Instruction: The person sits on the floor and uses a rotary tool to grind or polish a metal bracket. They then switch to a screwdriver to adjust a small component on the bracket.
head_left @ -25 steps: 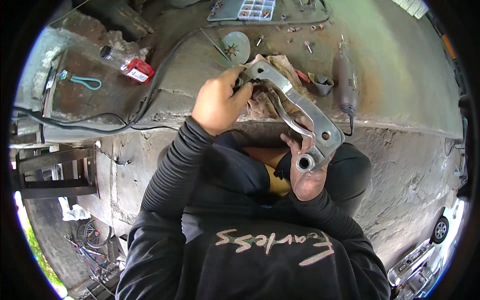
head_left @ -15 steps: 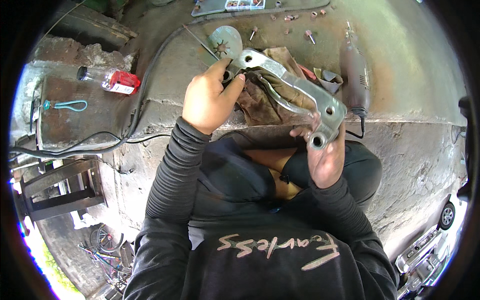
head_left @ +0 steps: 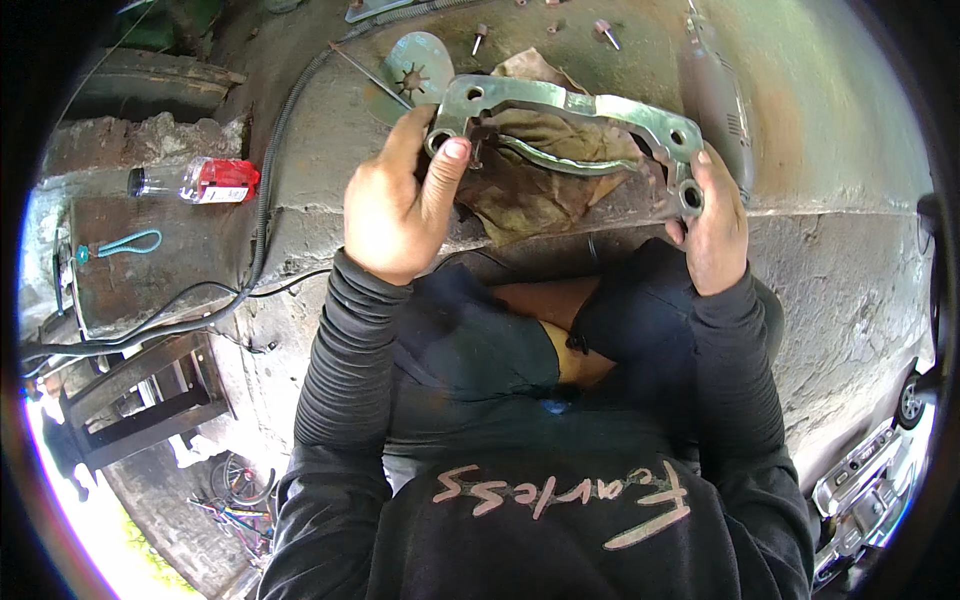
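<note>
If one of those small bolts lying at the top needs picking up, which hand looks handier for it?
Probably the right hand. It holds the metal bracket by its right end, and one small bolt lies just above that side. The left hand grips the bracket's other end; either way, one hand must let go.

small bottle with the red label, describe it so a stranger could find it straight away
Start at the concrete slab where both hands hold a metal bracket. Look past the black cable at its left edge. The bottle lies on its side there: clear, dark cap, the only red thing nearby.
</note>
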Demonstrator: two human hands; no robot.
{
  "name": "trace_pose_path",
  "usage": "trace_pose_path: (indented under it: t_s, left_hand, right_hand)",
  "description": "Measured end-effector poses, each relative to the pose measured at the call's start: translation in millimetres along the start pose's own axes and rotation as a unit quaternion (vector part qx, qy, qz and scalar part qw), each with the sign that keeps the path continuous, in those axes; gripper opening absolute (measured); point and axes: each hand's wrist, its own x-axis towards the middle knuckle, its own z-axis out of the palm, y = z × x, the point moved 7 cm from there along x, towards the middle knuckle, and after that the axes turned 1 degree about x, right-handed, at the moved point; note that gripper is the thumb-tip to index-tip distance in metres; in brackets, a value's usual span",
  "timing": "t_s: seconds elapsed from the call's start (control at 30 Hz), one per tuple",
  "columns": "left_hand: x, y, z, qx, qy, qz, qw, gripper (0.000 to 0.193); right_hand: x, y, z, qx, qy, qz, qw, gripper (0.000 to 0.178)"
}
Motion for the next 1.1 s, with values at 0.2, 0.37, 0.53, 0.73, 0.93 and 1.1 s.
trace_pose_path:
  t_s: [0.2,0.37,0.53,0.73,0.93,1.1]
  left_hand:
    - [6.0,4.4,2.9,0.0,0.036,0.083,0.996,0.038]
    - [11.6,11.5,13.2,-0.085,0.059,0.196,0.975,0.047]
    - [10.3,4.0,25.7,-0.314,-0.002,0.15,0.937,0.049]
    - [7.9,-2.2,27.4,-0.292,-0.005,0.089,0.952,0.057]
    - [10.5,8.4,20.2,-0.24,0.007,0.135,0.961,0.049]
    - [9.6,5.8,23.6,-0.272,-0.004,0.135,0.953,0.044]
  right_hand:
    - [-4.1,0.8,-0.8,0.088,0.014,-0.003,0.996,0.052]
    - [-10.1,-30.7,-29.5,-0.04,0.022,-0.045,0.998,0.032]
    - [31.6,-77.4,-52.6,-0.3,0.105,-0.278,0.906,0.042]
    - [86.6,-17.2,-39.8,-0.465,-0.06,-0.026,0.883,0.057]
    - [70.6,-23.5,-67.6,-0.118,0.007,-0.1,0.988,0.078]
    - [11.5,-21.4,-89.3,0.313,-0.064,-0.03,0.947,0.067]
